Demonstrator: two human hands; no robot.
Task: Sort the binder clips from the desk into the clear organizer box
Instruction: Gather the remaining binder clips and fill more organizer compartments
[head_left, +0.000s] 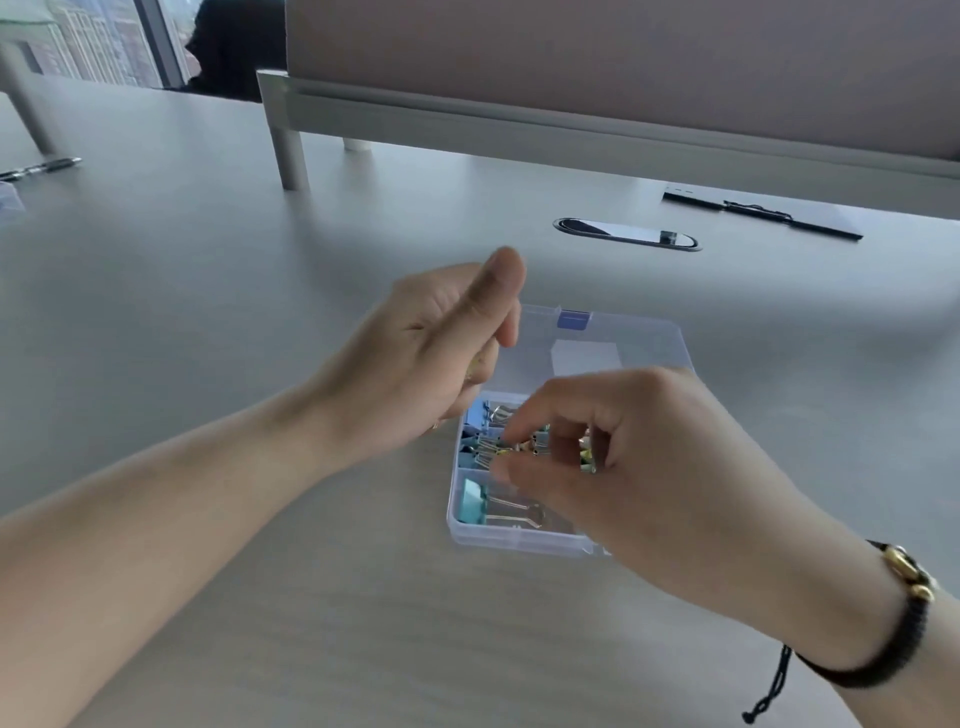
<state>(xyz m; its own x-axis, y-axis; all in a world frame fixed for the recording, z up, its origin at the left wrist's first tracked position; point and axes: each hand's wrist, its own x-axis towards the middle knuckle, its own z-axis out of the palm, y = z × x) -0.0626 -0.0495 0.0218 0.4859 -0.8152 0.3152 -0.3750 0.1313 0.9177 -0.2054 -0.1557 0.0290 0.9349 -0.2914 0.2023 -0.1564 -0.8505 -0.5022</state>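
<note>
The clear organizer box (467, 538) lies open on the desk, its lid (639, 343) folded back with a blue latch. A large teal binder clip (475, 501) rests in the near compartment. Small binder clips (491, 449) in blue, green and yellow fill the middle compartment. My right hand (649, 467) hovers over the box, fingertips pinched on small clips there. My left hand (441, 353) is raised at the box's left edge, fingers curled; something small and yellowish seems tucked in its palm, mostly hidden.
A cable grommet (626, 234) is set in the desk beyond the box. A clipboard (763, 213) lies at far right under a partition screen (571, 62). A pen (41, 167) lies at far left. A dark bracelet circles my right wrist.
</note>
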